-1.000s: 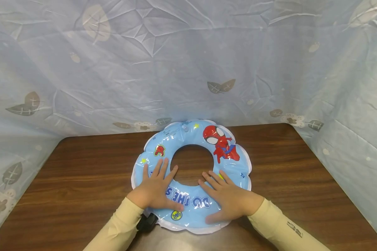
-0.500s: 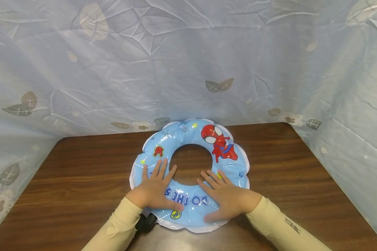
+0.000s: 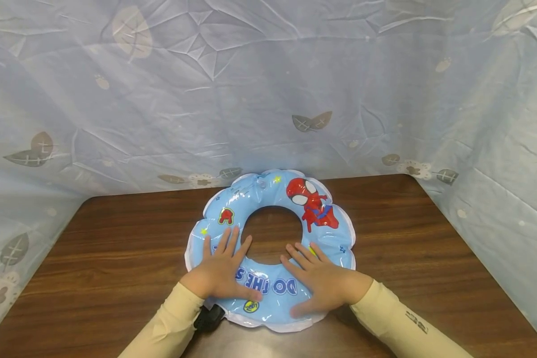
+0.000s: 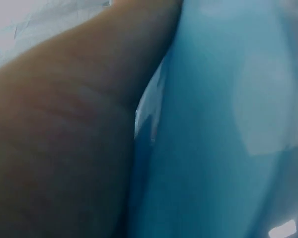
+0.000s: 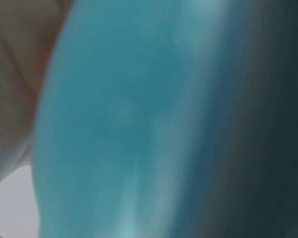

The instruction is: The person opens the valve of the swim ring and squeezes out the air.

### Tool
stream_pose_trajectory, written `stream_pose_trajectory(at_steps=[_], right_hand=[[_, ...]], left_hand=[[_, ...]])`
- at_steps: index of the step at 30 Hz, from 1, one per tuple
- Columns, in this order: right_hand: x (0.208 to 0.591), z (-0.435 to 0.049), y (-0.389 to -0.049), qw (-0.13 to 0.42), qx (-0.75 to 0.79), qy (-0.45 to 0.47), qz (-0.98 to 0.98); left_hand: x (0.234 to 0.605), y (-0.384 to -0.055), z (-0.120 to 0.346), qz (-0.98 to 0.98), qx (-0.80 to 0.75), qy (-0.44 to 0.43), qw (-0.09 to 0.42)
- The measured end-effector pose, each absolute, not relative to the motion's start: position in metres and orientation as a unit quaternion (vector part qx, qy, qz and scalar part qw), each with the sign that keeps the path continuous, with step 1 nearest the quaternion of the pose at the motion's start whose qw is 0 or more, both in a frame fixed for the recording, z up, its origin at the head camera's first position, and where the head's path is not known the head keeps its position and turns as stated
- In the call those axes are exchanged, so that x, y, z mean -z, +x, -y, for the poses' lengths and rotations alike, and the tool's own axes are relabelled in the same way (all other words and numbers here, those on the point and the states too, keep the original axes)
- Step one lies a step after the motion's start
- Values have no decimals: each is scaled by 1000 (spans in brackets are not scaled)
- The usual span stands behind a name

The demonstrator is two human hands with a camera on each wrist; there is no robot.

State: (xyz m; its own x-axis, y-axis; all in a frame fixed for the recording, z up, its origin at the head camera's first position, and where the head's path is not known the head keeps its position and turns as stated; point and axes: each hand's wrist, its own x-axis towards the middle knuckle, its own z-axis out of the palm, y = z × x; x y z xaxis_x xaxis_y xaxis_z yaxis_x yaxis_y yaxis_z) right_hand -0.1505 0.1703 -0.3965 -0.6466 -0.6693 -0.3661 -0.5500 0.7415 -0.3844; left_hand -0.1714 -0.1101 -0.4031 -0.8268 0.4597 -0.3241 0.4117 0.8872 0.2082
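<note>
An inflated blue swim ring (image 3: 268, 311) with a scalloped white edge lies flat on the brown wooden table (image 3: 116, 258). A red cartoon figure shows at its far right, and upside-down lettering runs along the near side. My left hand (image 3: 219, 271) rests on the ring's near left part, fingers spread and straight. On the near right part lies my right hand (image 3: 328, 283), its fingers also spread, tips close to the centre hole. Both wrist views are filled by blurred blue vinyl (image 4: 203, 129) beside the palm; the right wrist view shows the same ring surface (image 5: 109, 119) very close.
A pale patterned cloth (image 3: 259, 99) hangs behind the table and along both sides. The ring's far edge reaches the table's back edge. A black wrist strap piece (image 3: 209, 318) sits under my left wrist, by the ring's white rim.
The head view has shifted very slightly, moving everything a little to the left. Both hands stay in the same places on the swim ring.
</note>
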Motion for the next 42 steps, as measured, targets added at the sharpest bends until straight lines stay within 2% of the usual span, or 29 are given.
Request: stream_pose_trajectory(at_steps=[14,22,42], right_hand=[[394,-172,-149,237,110,-326,-908],[392,-180,-151,208,108,-312,-921],[380,-202,-162,214,120,-271,-931]], left_hand=[[395,-167,105,-958,-62,221,170],[389,-162,102,-961,-63,203,175],[370,-148,94,-956,-101,207,182]])
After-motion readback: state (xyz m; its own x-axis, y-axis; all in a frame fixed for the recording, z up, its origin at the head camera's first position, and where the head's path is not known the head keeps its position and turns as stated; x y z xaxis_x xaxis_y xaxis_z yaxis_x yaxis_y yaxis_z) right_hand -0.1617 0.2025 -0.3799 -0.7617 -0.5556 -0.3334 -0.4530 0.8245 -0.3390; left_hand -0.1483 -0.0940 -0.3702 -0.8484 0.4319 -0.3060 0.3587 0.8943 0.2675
